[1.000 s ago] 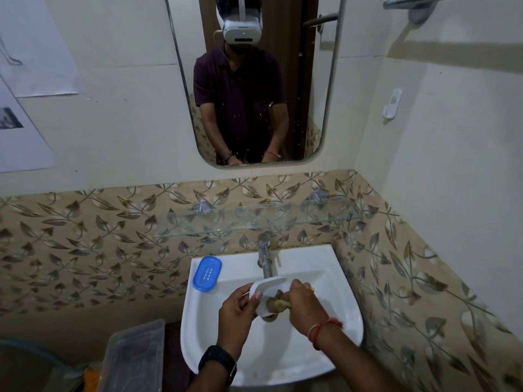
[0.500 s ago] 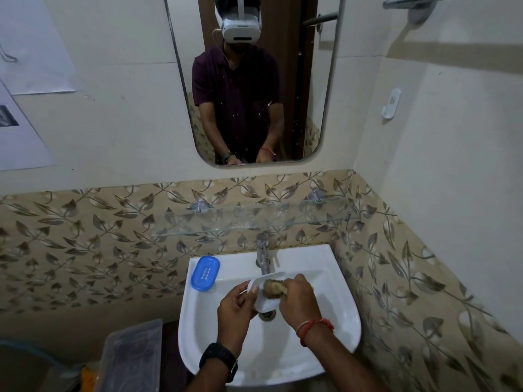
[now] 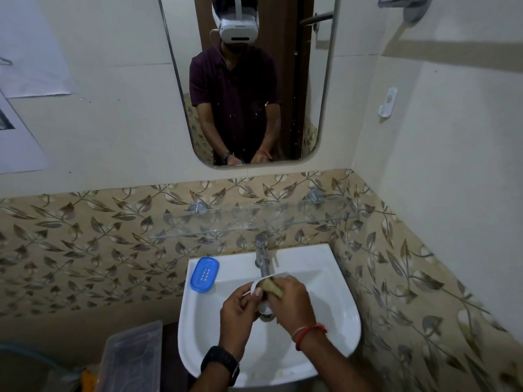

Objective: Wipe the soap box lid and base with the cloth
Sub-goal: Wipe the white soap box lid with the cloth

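White soap-box half (image 3: pixel 264 279) (one) is pinched by the left hand (image 3: pixel 240 308) above one sink (image 3: pixel 311 258); one cloth (image 3: pixel 273 287) is gripped against it by the right hand (image 3: pixel 294 304). One blue half (image 3: pixel 204 274) lies on the rim.

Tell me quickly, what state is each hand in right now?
Left hand: closed, gripping the white soap box piece.
Right hand: closed, holding the cloth against it.

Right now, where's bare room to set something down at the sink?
Free: sink ledge right of the tap, to the wall; glass shelf above. Crowded: left ledge holds the blue soap box half; left hand gripping the white half and right hand with the cloth fill the basin middle.
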A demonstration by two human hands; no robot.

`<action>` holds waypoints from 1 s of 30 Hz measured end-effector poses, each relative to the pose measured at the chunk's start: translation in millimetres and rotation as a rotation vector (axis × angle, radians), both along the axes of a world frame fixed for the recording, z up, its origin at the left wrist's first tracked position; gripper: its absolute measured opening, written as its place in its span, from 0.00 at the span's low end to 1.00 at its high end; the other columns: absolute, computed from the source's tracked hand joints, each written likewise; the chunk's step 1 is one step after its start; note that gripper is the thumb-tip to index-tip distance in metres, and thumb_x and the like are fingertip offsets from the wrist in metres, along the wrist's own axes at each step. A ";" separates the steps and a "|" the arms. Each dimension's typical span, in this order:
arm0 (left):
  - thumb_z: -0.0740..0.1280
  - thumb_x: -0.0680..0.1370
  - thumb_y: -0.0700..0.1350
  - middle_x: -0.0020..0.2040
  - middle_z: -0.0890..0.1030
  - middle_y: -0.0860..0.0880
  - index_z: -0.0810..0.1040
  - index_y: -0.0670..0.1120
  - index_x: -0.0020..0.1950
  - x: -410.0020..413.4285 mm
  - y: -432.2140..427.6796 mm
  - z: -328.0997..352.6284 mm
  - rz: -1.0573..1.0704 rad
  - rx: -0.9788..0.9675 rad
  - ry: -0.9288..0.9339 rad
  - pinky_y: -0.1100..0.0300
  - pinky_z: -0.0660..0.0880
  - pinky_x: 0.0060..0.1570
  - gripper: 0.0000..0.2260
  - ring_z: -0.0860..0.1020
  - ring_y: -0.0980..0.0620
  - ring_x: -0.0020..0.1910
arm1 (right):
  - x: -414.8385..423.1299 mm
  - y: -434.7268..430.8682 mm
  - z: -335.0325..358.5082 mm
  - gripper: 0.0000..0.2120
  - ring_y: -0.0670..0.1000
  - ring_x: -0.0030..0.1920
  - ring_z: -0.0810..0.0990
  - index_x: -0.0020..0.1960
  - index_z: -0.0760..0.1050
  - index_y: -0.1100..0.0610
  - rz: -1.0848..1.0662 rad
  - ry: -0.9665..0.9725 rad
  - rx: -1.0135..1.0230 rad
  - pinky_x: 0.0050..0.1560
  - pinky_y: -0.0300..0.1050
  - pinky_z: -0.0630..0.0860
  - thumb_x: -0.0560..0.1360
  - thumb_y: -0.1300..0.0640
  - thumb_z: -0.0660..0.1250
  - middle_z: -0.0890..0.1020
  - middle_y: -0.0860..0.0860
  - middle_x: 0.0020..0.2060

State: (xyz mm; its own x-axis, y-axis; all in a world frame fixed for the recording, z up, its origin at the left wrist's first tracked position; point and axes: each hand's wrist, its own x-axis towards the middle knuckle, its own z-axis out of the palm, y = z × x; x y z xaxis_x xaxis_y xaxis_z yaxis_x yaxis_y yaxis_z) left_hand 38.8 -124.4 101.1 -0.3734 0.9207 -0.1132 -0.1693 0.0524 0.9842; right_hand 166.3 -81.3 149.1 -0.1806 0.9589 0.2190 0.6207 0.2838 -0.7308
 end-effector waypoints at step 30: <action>0.72 0.78 0.46 0.48 0.89 0.49 0.84 0.51 0.58 -4.6 -2.3 -3.1 0.026 0.004 -0.005 0.61 0.82 0.41 0.09 0.87 0.53 0.48 | 5.0 15.0 -14.8 0.08 0.54 0.36 0.82 0.35 0.81 0.58 -0.094 -0.163 -0.087 0.37 0.38 0.74 0.68 0.54 0.69 0.84 0.55 0.34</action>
